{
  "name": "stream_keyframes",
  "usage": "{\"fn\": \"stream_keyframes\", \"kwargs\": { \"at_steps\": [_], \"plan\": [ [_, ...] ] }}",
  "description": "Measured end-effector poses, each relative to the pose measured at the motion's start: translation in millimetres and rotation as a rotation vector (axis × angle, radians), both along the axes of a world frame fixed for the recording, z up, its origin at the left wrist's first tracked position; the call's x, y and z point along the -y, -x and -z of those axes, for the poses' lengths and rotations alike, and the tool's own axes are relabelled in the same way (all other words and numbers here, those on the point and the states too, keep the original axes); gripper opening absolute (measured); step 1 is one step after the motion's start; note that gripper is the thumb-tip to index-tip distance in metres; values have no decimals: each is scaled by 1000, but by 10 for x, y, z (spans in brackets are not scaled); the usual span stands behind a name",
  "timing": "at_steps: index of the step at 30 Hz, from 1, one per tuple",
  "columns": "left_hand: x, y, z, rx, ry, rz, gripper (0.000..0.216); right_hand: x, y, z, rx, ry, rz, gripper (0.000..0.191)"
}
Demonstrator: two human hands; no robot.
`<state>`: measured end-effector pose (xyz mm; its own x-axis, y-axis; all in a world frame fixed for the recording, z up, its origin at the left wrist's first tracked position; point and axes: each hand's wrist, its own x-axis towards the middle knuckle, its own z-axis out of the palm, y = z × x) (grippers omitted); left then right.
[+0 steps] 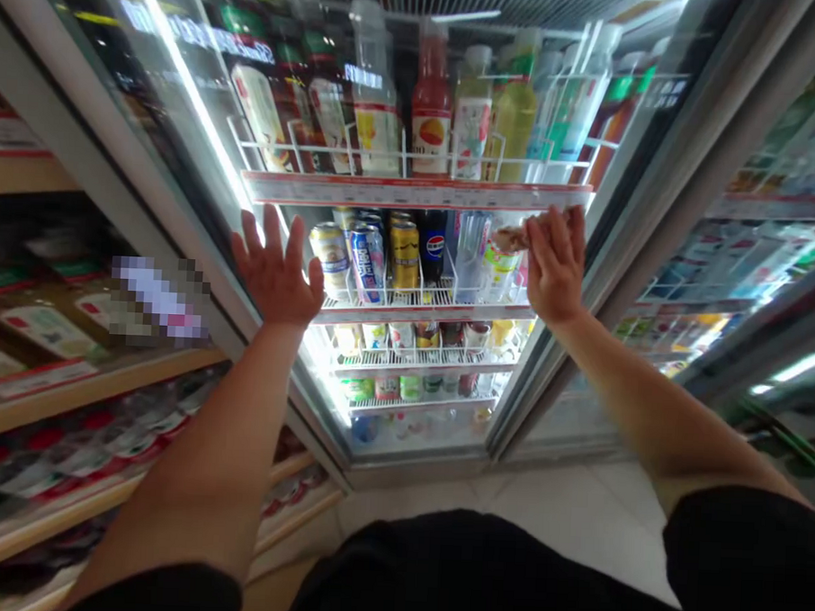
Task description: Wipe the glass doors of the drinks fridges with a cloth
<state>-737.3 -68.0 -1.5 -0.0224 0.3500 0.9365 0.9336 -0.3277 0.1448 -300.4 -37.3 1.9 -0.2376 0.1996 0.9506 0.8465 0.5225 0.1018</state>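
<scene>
In front of a lit glass-door drinks fridge point(420, 473), both my arms reach forward. My left hand point(277, 273) is spread wide at the left side of the glass, its fingers apart and nothing in it. My right hand point(556, 267) is at the right side, near the door frame, its fingers bent and close together. A small brownish, blurred thing point(510, 238) shows by its fingertips; I cannot make out what it is. Behind the glass, between my hands, stand a gold can point(404, 256), a blue can point(367, 263) and a dark Pepsi bottle point(433, 244).
Tall bottles point(432, 99) line the upper wire shelf, above a price strip point(412, 193). Lower racks point(425, 365) hold more drinks. Wooden shelves point(99, 396) with bottles flank the left. Another fridge door point(742, 212) is at the right. Pale floor tiles point(601, 512) lie below.
</scene>
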Motion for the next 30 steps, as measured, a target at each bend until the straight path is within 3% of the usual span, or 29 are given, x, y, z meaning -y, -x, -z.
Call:
{"fn": "stream_keyframes", "kwargs": {
  "at_steps": [3,5,10,16,21,30],
  "plan": [
    [-5,17,13,4,17,23,73,73,88,356,228,82,-101,57],
    [-14,35,23,-36,21,-6,72,88,162,421,323,75,-141,62],
    [-33,50,31,-90,-33,-69,71,47,498,182,192,39,-101,58],
    [-14,30,30,-92,-50,-70,70,134,1136,16,414,177,-231,60],
    [-21,32,32,-98,-27,-90,74,121,1660,-292,268,149,-248,59],
    [-99,125,144,-133,-47,-20,94,383,2604,-216,411,227,-233,60]
  ]
}}
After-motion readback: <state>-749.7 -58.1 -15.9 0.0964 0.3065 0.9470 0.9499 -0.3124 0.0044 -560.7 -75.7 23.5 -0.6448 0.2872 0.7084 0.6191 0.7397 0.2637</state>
